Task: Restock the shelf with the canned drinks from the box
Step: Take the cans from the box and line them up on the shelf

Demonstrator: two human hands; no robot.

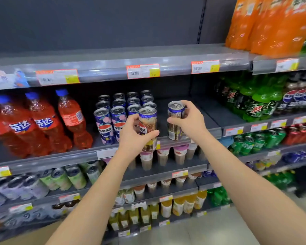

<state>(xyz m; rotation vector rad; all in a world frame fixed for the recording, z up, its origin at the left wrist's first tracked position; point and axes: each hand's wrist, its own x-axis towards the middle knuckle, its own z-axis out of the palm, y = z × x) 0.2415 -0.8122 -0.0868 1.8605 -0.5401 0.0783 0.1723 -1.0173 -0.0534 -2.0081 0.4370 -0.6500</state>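
My left hand (133,137) grips a tall brown-and-gold cola can (148,124) upright at the front edge of the middle shelf (193,138), just right of several blue cola cans (113,121) standing in rows. Further right, my right hand (189,119) holds a second brown-and-gold can (175,119) upright over the bare stretch of that same shelf. I cannot tell whether either can touches the shelf. The box is not in view.
Orange soda bottles (42,124) stand left of the blue cans, green and dark bottles (254,101) to the right. The shelf above (113,57) is mostly bare, with orange bottles (272,23) at its right. Lower shelves hold cups, cans and small bottles.
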